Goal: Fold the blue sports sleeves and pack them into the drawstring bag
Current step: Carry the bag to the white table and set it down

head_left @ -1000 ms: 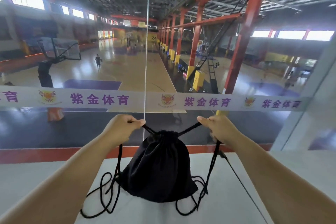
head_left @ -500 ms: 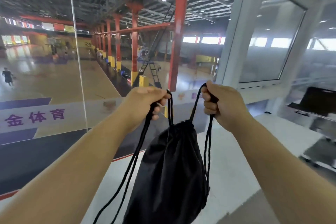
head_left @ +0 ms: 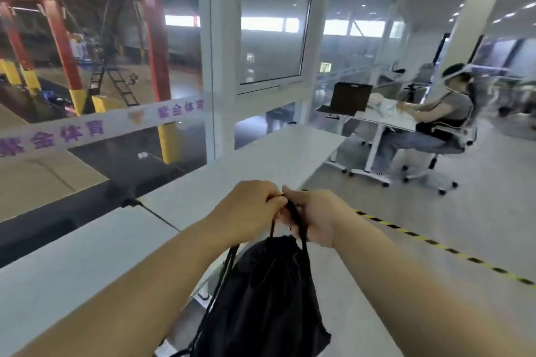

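Both hands are meeting above the counter's [head_left: 87,264] right edge. The left hand [head_left: 246,209] and right hand [head_left: 314,216] are clamping curled fingers on the cords [head_left: 300,222] of the hanging drawstring bag [head_left: 266,295].

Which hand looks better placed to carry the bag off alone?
Probably the right hand: the black cord loops visibly across its fingers, above the drawstring bag. The left hand hides its grip.

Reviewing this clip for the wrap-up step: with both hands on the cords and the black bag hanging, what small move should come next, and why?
Probably lower the drawstring bag onto the white table and let go. Its mouth is cinched shut, the left hand and right hand pinch the cords close together above it, and no blue sleeves show outside, so packing looks finished.
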Action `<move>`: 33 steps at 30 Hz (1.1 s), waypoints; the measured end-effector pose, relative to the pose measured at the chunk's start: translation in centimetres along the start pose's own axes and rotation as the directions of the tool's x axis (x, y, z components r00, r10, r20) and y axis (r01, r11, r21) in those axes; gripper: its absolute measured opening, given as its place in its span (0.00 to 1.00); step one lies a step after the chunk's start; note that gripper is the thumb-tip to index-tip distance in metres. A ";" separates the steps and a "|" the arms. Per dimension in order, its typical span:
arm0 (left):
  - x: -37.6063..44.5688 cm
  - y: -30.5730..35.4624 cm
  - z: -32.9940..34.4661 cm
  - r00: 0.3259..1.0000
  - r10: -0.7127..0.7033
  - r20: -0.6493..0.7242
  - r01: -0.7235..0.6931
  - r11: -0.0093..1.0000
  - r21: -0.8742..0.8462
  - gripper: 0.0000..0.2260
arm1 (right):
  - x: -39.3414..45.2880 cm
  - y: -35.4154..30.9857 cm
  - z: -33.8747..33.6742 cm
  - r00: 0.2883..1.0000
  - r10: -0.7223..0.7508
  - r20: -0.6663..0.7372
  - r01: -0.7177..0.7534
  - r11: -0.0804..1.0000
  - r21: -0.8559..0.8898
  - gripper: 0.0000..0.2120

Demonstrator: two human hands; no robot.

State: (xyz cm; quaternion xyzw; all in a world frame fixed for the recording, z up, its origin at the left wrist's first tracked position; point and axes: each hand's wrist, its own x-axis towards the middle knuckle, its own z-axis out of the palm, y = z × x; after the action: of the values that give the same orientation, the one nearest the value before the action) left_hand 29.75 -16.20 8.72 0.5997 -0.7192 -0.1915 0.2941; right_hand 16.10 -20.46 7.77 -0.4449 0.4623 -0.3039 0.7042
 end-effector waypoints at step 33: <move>23.2 28.9 54.2 0.397 0.236 0.887 -0.734 0.662 0.153 0.12 | -19.3 16.6 -61.5 0.363 0.282 -0.888 -0.762 0.639 -0.109 0.10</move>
State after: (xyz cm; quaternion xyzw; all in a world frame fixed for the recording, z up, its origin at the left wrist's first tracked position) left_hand -29.81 -37.01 -9.52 0.2462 -0.9383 -0.1372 -0.2003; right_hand -47.77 -18.52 -10.80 -0.2413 0.9107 -0.0837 0.3245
